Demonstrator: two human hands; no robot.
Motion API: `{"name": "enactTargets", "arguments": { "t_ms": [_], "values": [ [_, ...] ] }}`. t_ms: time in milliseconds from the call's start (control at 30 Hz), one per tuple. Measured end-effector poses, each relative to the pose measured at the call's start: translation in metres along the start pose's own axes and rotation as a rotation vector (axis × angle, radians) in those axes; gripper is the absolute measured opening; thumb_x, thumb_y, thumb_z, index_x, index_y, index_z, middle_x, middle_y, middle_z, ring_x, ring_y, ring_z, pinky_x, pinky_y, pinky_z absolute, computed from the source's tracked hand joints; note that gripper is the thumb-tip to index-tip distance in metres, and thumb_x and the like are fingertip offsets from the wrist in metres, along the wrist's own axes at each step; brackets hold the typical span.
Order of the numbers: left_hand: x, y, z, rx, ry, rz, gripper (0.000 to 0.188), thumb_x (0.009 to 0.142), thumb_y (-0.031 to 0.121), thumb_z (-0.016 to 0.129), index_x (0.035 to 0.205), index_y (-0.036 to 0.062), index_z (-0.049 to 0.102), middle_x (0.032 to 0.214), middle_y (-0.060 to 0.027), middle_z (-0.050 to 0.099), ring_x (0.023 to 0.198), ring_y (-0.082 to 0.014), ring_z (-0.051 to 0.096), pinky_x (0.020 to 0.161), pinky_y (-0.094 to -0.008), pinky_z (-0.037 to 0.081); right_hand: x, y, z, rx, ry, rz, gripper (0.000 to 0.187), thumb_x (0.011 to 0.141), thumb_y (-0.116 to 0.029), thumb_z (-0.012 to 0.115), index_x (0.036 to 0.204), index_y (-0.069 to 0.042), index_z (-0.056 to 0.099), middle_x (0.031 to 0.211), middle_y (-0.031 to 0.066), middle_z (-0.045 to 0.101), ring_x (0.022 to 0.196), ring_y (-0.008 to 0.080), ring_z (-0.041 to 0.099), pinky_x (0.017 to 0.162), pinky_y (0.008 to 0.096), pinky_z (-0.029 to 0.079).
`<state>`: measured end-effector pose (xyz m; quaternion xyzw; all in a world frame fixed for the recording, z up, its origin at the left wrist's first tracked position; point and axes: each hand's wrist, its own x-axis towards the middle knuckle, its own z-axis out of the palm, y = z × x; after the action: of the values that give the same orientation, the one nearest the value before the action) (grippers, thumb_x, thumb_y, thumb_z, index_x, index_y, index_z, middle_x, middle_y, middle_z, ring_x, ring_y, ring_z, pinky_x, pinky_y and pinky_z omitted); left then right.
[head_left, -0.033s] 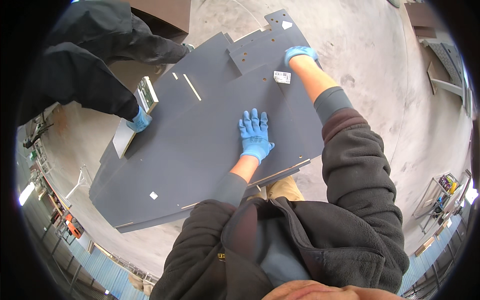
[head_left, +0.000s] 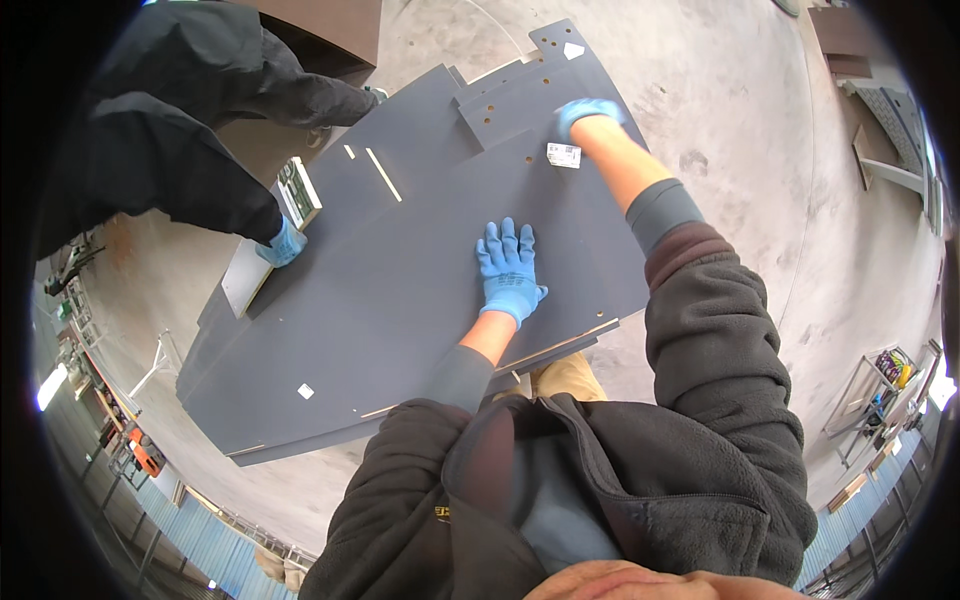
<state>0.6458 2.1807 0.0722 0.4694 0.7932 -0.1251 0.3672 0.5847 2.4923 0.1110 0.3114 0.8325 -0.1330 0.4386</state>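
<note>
My left hand, in a blue glove, lies flat on a large dark grey panel with its fingers spread. Toward the far right edge, my right hand is over the panels; motion smears it and its fingers are hidden. Just below it sits a white printed label. A smaller grey panel with several drilled holes lies at the far end of the stack. Narrow pale slots show in the large panel's surface.
At the left, a co-worker's blue-gloved hand rests by a light board at the panel's edge. A brown box-like piece stands behind. Concrete floor surrounds the stack. A cart with tools stands at the right.
My right hand has shifted slightly left, from near the panel's right edge toward the label. My left hand stays in place.
</note>
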Motion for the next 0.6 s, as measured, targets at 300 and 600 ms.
{"name": "enactTargets", "arguments": {
  "t_ms": [300, 600],
  "values": [
    [-0.001, 0.0, -0.003, 0.018, -0.003, 0.011, 0.127, 0.085, 0.056, 0.083, 0.175, 0.0084, 0.007, 0.18, -0.0274, -0.001, 0.164, -0.0557, -0.01, 0.13, -0.069, -0.002, 0.006, 0.013, -0.01, 0.152, 0.264, 0.207, 0.06, 0.1, -0.017, 0.062, 0.16, -0.021, 0.056, 0.149, 0.0044, 0.07, 0.128, 0.0286, 0.072, 0.099, 0.0476, 0.06],
    [0.001, 0.002, -0.006, 0.04, -0.046, -0.003, 0.128, 0.087, 0.057, 0.081, 0.175, 0.0056, 0.004, 0.18, -0.0291, -0.004, 0.163, -0.0566, -0.013, 0.13, -0.0686, -0.003, 0.008, 0.035, 0.034, 0.274, 0.046, 0.172, 0.049, 0.111, -0.03, 0.044, 0.158, -0.026, 0.057, 0.158, 0.0066, 0.061, 0.146, 0.0311, 0.058, 0.112, 0.0569, 0.051]
  ]
}}
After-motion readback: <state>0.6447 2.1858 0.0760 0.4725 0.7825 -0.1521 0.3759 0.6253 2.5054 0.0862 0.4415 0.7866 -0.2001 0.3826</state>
